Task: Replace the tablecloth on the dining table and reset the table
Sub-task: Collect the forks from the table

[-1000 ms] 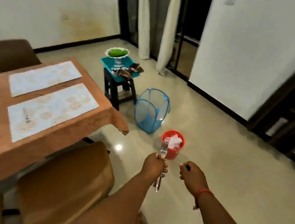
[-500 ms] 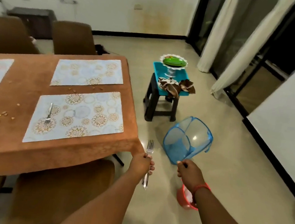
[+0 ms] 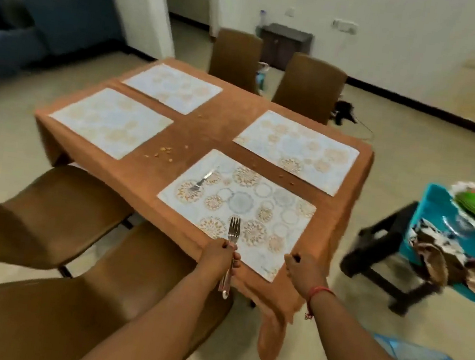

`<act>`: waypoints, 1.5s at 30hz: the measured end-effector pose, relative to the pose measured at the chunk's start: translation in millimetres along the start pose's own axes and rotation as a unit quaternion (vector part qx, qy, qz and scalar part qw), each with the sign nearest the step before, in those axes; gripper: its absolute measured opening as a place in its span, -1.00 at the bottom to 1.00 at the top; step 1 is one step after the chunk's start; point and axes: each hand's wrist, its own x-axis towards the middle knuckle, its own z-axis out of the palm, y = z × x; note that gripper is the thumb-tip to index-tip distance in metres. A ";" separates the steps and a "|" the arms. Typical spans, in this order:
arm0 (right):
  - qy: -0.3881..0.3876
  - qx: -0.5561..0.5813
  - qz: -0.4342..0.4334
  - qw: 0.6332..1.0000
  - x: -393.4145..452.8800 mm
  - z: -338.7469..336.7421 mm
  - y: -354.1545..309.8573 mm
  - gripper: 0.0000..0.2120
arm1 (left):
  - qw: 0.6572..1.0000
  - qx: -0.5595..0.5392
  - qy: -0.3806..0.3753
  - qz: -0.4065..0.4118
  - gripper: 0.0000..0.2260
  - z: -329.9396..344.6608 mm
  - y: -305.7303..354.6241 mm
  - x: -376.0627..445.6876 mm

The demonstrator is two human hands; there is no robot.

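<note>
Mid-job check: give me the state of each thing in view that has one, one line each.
left hand: grips a fork upright
fork in hand: tines up, over the near placemat
right hand: curled, nothing seen in it
second fork: lying on the near placemat
near placemat: flat on the tablecloth
tablecloth: still on the table, crumbs on it
crumbs: scattered

Shiny metal fork (image 3: 233, 232); matt, seemingly suede-like tablecloth (image 3: 216, 124).

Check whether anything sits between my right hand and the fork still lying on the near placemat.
Nothing visible blocks it. The right hand is at the table's near edge by the near placemat, and the lying fork rests toward that mat's far left corner. Only flat mat lies between. The left hand holds another fork upright, slightly left of that path.
</note>
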 end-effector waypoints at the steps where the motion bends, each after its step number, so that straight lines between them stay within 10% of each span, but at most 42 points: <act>1: -0.026 -0.032 -0.030 0.999 10.4 3.9 -19.6 -0.81 | 0.999 -0.020 0.026 0.000 -0.87 -11.6 4.5 6.1; 15: -0.151 -0.319 -0.290 0.890 167.2 97.6 -181.4 -0.87 | 0.964 -0.150 0.218 -0.029 -0.84 -105.0 32.0 97.7; 23: -0.185 -0.400 -0.382 0.813 246.6 147.4 -237.9 -0.58 | 0.910 -0.208 0.344 -0.103 -0.82 -89.8 24.5 106.2; 35: -0.159 -0.480 -0.471 0.723 277.2 161.3 -237.9 -0.67 | 0.861 -0.275 0.404 -0.141 -0.83 -52.8 29.2 95.4; 40: -0.220 -0.407 -0.385 0.799 268.7 149.1 -223.6 -0.78 | 0.880 -0.258 0.378 -0.124 -0.83 -50.9 37.0 98.1; 45: -0.397 -0.085 -0.171 0.898 240.8 117.4 -200.1 -0.85 | 0.914 -0.234 0.318 -0.097 -0.84 -42.3 54.2 106.0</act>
